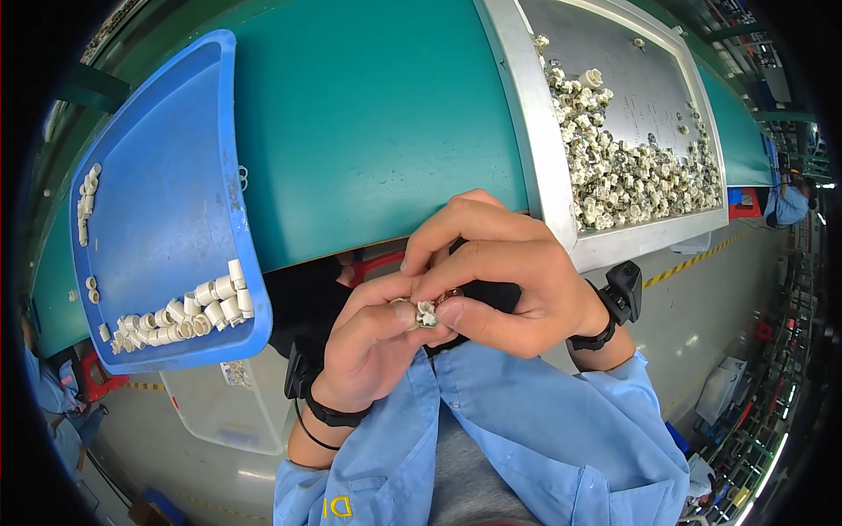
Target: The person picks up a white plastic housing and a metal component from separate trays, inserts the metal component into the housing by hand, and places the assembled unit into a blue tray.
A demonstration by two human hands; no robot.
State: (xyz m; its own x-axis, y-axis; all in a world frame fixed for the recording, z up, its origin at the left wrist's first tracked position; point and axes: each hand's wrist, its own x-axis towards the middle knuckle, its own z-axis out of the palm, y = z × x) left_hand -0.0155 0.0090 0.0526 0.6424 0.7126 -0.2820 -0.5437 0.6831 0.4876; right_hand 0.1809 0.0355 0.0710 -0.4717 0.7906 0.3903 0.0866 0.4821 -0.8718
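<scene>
In front of my body, at the near edge of the green table, my two hands meet. My left hand (361,344) is closed, thumb and fingers pinching a small white socket-like part (426,313) with a bit of green at its base. My right hand (522,280) comes over from the right, its thumb and index finger closed against a small reddish-brown, shiny piece (450,295) beside the white part. Whether the two pieces are joined cannot be made out; fingertips cover much of both.
A blue tray (158,210) on the left holds many short white cylinders (180,316) along its near edge. On the right, a metal-framed tray (541,149) carries a heap of small white-and-metal parts (614,167). Green tabletop (368,114) lies between them. Below stands a clear plastic bin (224,412).
</scene>
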